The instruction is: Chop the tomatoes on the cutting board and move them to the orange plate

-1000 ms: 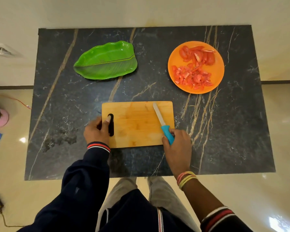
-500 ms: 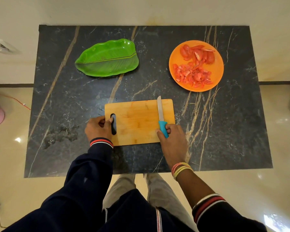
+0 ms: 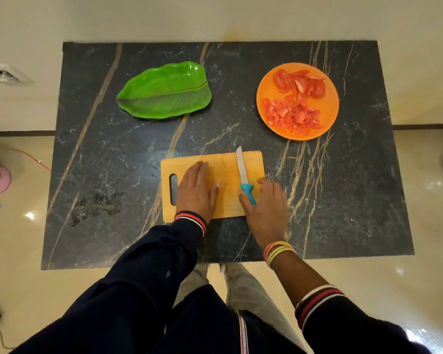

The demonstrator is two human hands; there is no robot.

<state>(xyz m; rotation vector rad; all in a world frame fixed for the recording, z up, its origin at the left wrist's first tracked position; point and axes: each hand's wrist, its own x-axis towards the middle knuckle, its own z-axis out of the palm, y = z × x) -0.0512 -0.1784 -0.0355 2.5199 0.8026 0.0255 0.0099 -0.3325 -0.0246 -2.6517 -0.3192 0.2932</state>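
On the wooden cutting board [image 3: 225,164], at the near side of a dark marble counter [image 3: 343,200]: left hand [image 3: 197,192] flat, palm down, fingers straight, holding nothing. Knife [image 3: 241,169] flat on the board, blade pointing away, tip just past the far edge. Right hand [image 3: 265,208] at the teal handle, thumb and forefinger on either side, fingers loose; cannot tell grip from mere touch. Chopped tomatoes [image 3: 292,116] on the orange plate [image 3: 327,116], far right, well apart from the board. Green leaf-shaped plate [image 3: 164,93] far left.

Dark veined marble table [image 3: 108,175] centre. Beyond its far edge: cream wall [image 3: 215,16], dark skirting [image 3: 18,133] at base. Glossy beige tile floor [image 3: 432,251] either side; glare spots [image 3: 30,215] left and right. Orange cable [image 3: 28,155] on floor, left of table.
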